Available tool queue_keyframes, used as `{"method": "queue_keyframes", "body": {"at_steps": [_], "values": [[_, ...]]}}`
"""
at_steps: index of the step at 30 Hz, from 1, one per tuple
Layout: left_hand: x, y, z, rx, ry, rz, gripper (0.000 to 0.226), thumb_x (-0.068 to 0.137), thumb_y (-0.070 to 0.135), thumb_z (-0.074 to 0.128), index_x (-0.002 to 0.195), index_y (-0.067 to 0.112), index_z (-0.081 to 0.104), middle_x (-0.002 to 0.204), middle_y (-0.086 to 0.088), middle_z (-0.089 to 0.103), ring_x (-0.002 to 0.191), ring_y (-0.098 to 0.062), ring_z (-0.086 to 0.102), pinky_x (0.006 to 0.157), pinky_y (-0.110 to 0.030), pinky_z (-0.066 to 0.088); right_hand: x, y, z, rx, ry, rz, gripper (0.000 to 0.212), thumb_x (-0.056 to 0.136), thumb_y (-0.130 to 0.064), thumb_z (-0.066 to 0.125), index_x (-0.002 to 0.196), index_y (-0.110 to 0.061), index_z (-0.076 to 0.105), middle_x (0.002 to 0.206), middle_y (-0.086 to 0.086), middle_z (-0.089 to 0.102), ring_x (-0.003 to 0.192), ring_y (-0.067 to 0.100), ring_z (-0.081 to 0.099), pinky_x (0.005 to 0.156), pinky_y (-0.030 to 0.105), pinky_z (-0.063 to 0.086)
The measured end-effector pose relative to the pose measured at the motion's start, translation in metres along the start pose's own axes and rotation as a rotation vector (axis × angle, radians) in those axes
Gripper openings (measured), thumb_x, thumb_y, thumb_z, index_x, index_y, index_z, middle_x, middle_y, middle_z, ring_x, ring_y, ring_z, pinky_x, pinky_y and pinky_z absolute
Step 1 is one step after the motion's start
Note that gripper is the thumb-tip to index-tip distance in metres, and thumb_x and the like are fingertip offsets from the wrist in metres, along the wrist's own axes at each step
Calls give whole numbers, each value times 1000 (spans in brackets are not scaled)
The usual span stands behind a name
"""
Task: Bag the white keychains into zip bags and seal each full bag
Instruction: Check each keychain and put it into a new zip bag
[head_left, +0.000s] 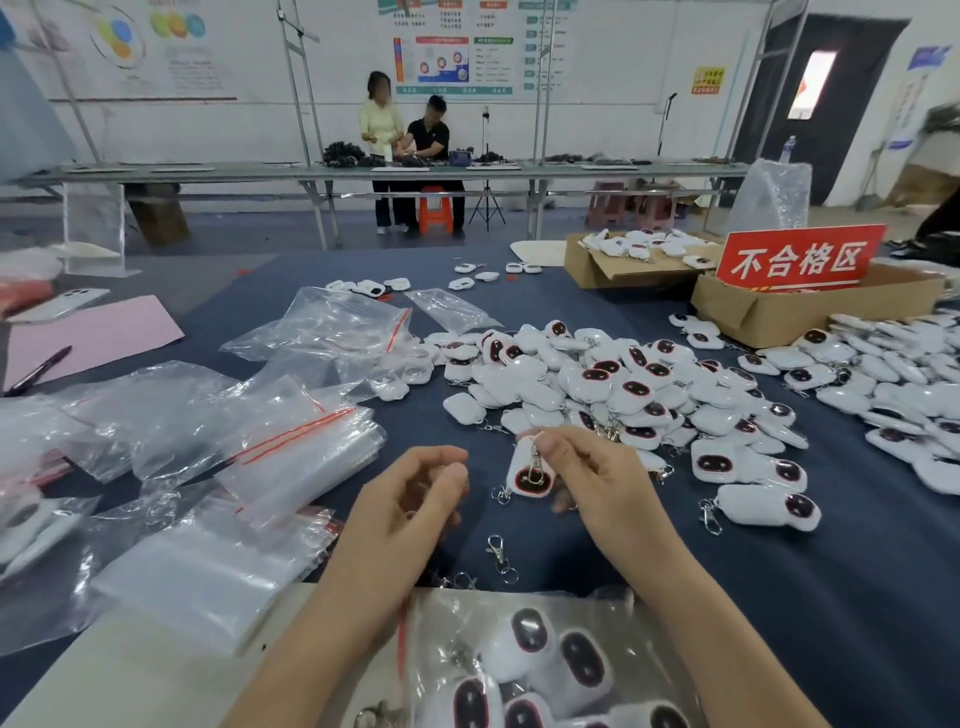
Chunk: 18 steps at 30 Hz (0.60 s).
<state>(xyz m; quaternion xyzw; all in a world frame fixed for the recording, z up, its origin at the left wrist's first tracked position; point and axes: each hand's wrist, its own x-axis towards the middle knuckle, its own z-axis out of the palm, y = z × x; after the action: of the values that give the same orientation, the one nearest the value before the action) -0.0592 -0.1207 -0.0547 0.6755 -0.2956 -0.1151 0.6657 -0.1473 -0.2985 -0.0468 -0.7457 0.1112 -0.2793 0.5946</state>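
My right hand (597, 478) pinches one white keychain (530, 475) with a dark face, held just above the blue table; its metal clasp hangs over the face. My left hand (410, 499) hovers beside it to the left, fingers loosely curled and holding nothing. A big heap of white keychains (597, 384) lies just beyond my hands. At the near edge, between my forearms, a zip bag (545, 670) lies holding several keychains. Empty zip bags (291, 452) with red seal strips are stacked to the left.
A loose metal clasp (498, 556) lies on the blue cloth. More keychains (904, 384) spread at the right. Two cardboard boxes (779, 306) and a red sign (800, 257) stand at the back right. Pink paper (93, 332) and a pen (39, 369) lie far left. Two people work at a distant table.
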Motion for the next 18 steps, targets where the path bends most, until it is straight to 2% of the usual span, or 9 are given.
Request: {"method": "queue_keyframes", "body": {"at_steps": [2,4,6,9,11,13,16,18], "values": [[0,-2,0,113,-52,20,21,84,48,64,103,41,70,92,6,73,78,-17,65,74,-27,54,1,-1,12,209,-54,58,24,86,-45,62,89,-30,81,82,-2,76,76,13,73,63,21,58],[0,-2,1,203,-82,70,12,90,43,67,102,42,69,91,11,72,72,-10,63,69,-23,52,1,1,19,326,-84,95,24,85,-43,64,94,-28,80,91,8,78,86,21,76,70,25,60],[2,-4,2,214,-59,103,6,95,35,69,97,40,69,85,13,71,67,-5,60,62,-19,47,0,3,22,373,-101,131,25,87,-43,65,99,-26,79,98,10,77,94,23,76,75,27,60],[5,-6,-1,112,46,67,5,92,41,65,94,37,68,83,5,72,71,-15,64,65,-27,50,-1,7,22,337,-170,195,25,91,-37,63,110,-25,74,108,6,77,102,20,74,79,30,61],[7,-8,-1,49,94,55,8,99,34,64,93,37,69,86,2,73,72,-12,66,65,-21,52,-1,8,22,266,-226,208,20,98,-24,61,114,-30,72,110,2,76,105,16,72,83,31,61],[7,-8,-1,55,105,55,16,99,29,59,95,40,69,88,5,74,72,-9,66,66,-19,53,-1,8,22,215,-261,197,27,102,-15,57,118,-32,71,111,-1,76,109,12,70,86,30,60],[7,-9,1,161,72,91,13,96,37,59,99,42,70,90,12,75,79,-5,68,73,-18,52,-1,6,24,213,-238,183,26,101,-17,61,114,-34,74,103,4,76,104,14,71,82,28,60],[7,-8,1,193,56,104,17,91,44,61,103,39,72,91,15,75,83,-4,69,74,-15,50,-1,8,26,179,-228,152,23,98,-16,65,107,-35,76,101,1,77,101,15,72,80,28,60]]}}
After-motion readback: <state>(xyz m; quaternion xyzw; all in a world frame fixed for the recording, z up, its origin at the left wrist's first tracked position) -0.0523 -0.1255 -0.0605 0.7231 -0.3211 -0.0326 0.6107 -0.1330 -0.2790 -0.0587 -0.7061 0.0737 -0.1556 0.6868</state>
